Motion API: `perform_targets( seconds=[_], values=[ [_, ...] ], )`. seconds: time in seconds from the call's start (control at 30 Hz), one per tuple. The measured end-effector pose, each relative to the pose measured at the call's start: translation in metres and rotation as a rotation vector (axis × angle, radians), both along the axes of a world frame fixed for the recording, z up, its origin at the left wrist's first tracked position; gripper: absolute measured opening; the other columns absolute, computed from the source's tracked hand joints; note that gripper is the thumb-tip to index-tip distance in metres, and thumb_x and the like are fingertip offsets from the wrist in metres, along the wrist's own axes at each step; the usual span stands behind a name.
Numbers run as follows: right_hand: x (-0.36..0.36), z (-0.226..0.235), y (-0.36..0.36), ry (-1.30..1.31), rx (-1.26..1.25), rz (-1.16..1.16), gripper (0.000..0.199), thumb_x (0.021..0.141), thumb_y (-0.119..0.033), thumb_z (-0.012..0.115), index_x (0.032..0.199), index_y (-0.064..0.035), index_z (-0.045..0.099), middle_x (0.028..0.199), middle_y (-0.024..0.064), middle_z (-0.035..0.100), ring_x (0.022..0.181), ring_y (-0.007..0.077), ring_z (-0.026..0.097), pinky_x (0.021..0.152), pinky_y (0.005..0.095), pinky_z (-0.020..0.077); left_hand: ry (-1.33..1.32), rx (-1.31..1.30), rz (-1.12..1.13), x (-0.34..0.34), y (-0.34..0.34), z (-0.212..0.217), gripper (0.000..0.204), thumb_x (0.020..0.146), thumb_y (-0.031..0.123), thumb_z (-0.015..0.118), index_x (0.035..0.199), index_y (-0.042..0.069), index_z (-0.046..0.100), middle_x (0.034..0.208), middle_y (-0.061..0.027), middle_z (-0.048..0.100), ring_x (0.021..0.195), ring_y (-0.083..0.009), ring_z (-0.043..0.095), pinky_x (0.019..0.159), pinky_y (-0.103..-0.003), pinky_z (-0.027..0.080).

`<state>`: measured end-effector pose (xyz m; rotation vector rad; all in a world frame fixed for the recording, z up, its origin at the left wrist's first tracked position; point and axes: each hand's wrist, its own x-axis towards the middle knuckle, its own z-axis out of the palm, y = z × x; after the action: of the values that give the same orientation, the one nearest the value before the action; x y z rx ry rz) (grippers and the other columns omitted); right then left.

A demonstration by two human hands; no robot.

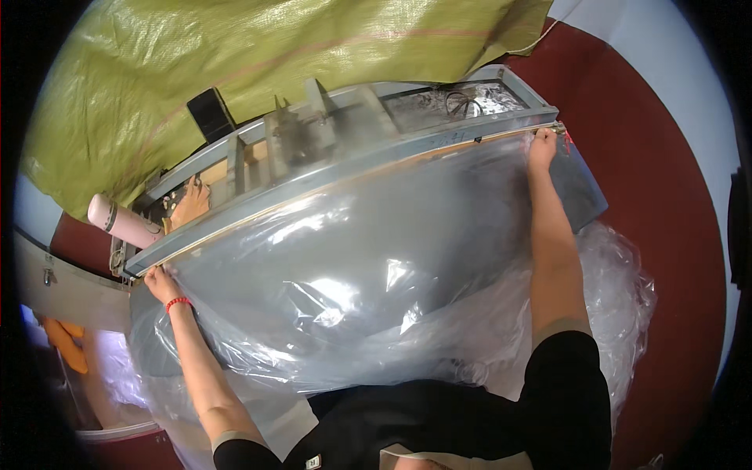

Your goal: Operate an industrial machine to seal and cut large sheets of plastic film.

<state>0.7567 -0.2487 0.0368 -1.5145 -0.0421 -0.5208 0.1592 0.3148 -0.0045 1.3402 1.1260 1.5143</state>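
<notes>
A wide clear plastic sheet (368, 258) spreads in glossy folds over a grey surface before me. Its far edge runs along a long grey metal bar (313, 186) with a thin tan strip on its near side. At the bar's left end my left hand (161, 285), a red beaded bracelet at the wrist, is closed on a corner of the sheet. Toward the right end my right hand (542, 149) is likewise closed on the sheet's edge, beside a small red tie. Both arms are stretched out, and the fingertips are partly hidden.
Behind the bar lies a compartmented metal frame (317, 98). A pink bottle (125, 223), a dark phone-like slab (210, 114) and another hand (190, 205), its arm hidden, are there. A yellow-green woven sheet (258, 47) covers the back. Bunched plastic (615, 290) lies right, over dark red floor.
</notes>
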Motion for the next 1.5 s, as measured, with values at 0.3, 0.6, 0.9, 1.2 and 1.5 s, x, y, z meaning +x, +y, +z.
perform_targets(
  seconds=[0.3, 0.6, 0.9, 1.2, 1.5],
  values=[
    [-0.048, 0.022, -0.037, -0.118, -0.442, 0.151, 0.027, 0.077, -0.024, 0.061, 0.089, 0.0002, 0.064, 0.078, 0.0029, 0.062, 0.067, 0.0088, 0.054, 0.062, 0.0224, 0.0427, 0.058, 0.021, -0.286, -0.013, -0.072, 0.055, 0.003, 0.082, 0.009, 0.05, 0.084, 0.007, 0.05, 0.069, 0.0029, 0.049, 0.057, -0.0041, 0.043, 0.049, -0.016, 0.032],
    [-0.119, 0.075, -0.043, -0.516, -0.692, -0.452, 0.023, 0.081, -0.013, 0.052, 0.102, -0.0034, 0.057, 0.102, 0.0107, 0.057, 0.093, 0.0226, 0.053, 0.08, 0.0319, 0.0405, 0.132, 0.121, -0.653, -0.018, -0.211, 0.14, 0.004, 0.081, 0.002, 0.051, 0.083, 0.005, 0.052, 0.08, 0.0013, 0.053, 0.076, -0.0073, 0.05, 0.068, -0.021, 0.041],
    [-0.406, 0.109, 0.232, -0.923, -0.562, 1.337, 0.04, 0.07, -0.015, 0.066, 0.106, -0.0046, 0.052, 0.11, 0.011, 0.05, 0.103, 0.0257, 0.047, 0.087, 0.0354, 0.0384, 0.398, 0.432, -0.679, -0.064, -0.248, 0.161, 0.01, 0.076, 0.001, 0.056, 0.086, 0.001, 0.055, 0.085, -0.0064, 0.058, 0.078, -0.0125, 0.055, 0.071, -0.024, 0.043],
    [-0.329, 0.049, 0.186, -0.033, -0.466, 1.407, 0.01, 0.072, -0.013, 0.066, 0.07, -0.0055, 0.059, 0.064, -0.002, 0.056, 0.062, 0.0043, 0.05, 0.057, 0.0192, 0.0409, 0.91, 0.098, -0.993, -0.122, -0.263, 0.121, 0.012, 0.078, 0.013, 0.058, 0.08, 0.001, 0.058, 0.068, -0.0097, 0.056, 0.062, -0.0178, 0.055, 0.058, -0.028, 0.044],
    [-0.03, 0.013, -0.227, -0.103, -0.711, 0.018, 0.018, 0.075, -0.019, 0.063, 0.075, -0.0005, 0.062, 0.068, 0.001, 0.057, 0.065, 0.0091, 0.049, 0.063, 0.0243, 0.0415, 1.353, -0.035, -1.185, -0.213, -0.214, 0.033, 0.012, 0.068, 0.01, 0.062, 0.078, 0.006, 0.059, 0.075, -0.0103, 0.058, 0.071, -0.026, 0.056, 0.063, -0.034, 0.044]
  ],
)
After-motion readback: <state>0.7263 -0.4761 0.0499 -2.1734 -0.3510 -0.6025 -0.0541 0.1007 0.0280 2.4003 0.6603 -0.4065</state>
